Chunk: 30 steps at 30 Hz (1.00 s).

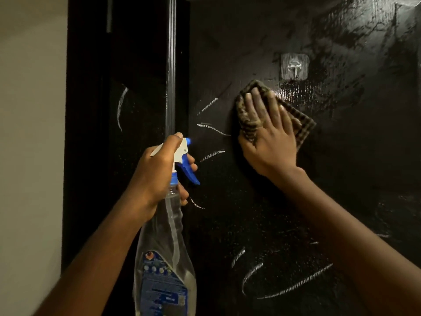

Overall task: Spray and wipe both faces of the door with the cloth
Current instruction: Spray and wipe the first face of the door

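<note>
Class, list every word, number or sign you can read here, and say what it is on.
Label on the spray bottle: print present, too blurred to read.
Door: only white streaks, no letters.
Hook: no text.
Nothing here is readable.

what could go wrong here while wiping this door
The cloth under the right hand is just below the stick-on hook; an upward stroke might snag or loosen it. The spray bottle in the left hand points toward the wiping hand, so a squeeze could wet it rather than the door.
</note>
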Motion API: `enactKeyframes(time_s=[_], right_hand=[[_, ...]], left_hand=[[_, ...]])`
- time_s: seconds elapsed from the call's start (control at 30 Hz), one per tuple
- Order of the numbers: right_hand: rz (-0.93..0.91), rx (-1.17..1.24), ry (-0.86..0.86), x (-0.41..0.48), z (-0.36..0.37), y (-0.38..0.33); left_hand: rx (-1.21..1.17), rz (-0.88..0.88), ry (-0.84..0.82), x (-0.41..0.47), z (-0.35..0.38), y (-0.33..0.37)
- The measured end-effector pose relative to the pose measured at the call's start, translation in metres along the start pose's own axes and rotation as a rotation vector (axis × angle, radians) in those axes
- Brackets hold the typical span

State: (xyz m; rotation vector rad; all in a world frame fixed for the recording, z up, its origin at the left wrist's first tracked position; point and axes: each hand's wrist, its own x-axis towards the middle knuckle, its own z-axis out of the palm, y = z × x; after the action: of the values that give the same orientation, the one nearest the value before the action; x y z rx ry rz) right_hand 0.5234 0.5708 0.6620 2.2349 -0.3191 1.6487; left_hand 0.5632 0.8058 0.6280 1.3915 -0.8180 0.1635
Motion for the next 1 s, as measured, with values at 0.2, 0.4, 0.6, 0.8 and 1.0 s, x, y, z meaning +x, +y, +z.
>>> enactKeyframes(time_s=[0.2, 0.4, 0.6, 0.8, 1.0], right_hand=[[-0.317, -0.044, -0.052, -0.060, 0.015, -0.001], [0.085, 0.080, 0.028, -0.046, 0.008, 0.005], [0.120, 0.123, 0.054, 0.046, -0.004, -0.037], [-0.323, -0.002, -0.027, 0.021, 0.012, -0.076], [-0.432, -0.010, -0.075, -0.069, 0.025, -0.045]], left_hand=[[-0.033, 0.013, -0.035, 0.001, -0.001, 0.000], [-0.011, -0.033, -0.071, 0.008, -0.012, 0.008], [-0.025, -0.012, -0.030, 0.008, -0.042, 0.006], [-0.073, 0.011, -0.004, 0.009, -0.067, 0.000], [-0.053, 0.037, -0.034, 0.015, -0.075, -0.001]])
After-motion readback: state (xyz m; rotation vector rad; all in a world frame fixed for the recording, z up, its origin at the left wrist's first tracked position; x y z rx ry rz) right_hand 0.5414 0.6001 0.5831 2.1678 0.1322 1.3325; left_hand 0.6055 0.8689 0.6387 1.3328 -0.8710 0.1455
